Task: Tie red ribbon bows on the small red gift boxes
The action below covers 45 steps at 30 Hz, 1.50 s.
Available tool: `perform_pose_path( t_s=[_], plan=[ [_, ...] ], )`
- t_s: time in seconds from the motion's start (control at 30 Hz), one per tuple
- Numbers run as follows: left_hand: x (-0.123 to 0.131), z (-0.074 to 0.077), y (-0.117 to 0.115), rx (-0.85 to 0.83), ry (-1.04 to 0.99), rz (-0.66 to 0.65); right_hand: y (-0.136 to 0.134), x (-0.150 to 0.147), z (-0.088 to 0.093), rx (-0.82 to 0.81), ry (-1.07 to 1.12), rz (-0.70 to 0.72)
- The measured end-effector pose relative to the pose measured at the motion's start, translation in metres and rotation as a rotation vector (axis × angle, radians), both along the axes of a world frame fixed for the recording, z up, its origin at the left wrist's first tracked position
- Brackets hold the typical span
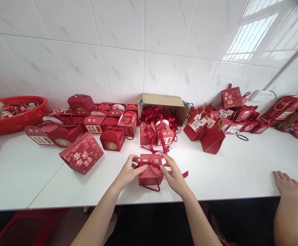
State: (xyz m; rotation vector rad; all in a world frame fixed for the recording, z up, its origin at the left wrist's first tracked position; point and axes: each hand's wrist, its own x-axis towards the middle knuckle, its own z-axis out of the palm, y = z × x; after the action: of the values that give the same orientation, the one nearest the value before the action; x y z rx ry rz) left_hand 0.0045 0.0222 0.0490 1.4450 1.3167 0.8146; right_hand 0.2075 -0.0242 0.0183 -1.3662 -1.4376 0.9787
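In front of me on the white table stands a small red gift box with gold print on its lid. A dark red ribbon crosses the top and gathers in a knot at the middle. My left hand grips the ribbon at the left side, fingers against the box edge. On the other side, my right hand pinches the ribbon near the right edge, thumb on the lid. A red cord handle hangs at the front. One ribbon tail sticks out past my right hand.
Behind the box, a cardboard carton spills red ribbons. Several red boxes stand to the left, more to the right. A red basin sits far left beside another person's hand. Another person's hand rests at right.
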Motion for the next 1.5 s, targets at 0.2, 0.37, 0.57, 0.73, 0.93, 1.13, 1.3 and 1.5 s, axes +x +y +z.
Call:
perform_pose_path(
  t_s=[0.2,0.37,0.57,0.73,0.93,1.13,1.3,1.5],
  plan=[
    [-0.003,0.002,0.007,-0.067,0.064,-0.099,0.008,0.011,0.001,-0.139,0.076,0.015],
    [-0.003,0.005,0.005,-0.001,0.158,-0.023,0.015,0.02,0.007,-0.193,0.21,0.063],
    [-0.007,-0.002,0.004,0.06,0.261,0.023,0.017,0.028,-0.001,-0.203,0.296,0.005],
    [-0.011,-0.001,0.004,0.184,0.262,-0.008,0.009,0.034,0.009,-0.232,0.331,0.055],
    [0.01,0.02,-0.014,0.516,0.266,-0.105,-0.001,0.028,0.033,-0.184,0.411,0.151],
    [0.045,0.018,-0.018,0.758,0.296,-0.066,-0.008,0.014,0.046,-0.147,0.444,0.213],
    [0.045,0.017,-0.008,0.837,0.287,0.11,-0.011,0.018,0.039,-0.112,0.344,0.118],
    [0.041,0.023,-0.007,0.769,0.279,0.11,0.007,-0.002,0.032,0.028,0.204,0.062]
  ],
)
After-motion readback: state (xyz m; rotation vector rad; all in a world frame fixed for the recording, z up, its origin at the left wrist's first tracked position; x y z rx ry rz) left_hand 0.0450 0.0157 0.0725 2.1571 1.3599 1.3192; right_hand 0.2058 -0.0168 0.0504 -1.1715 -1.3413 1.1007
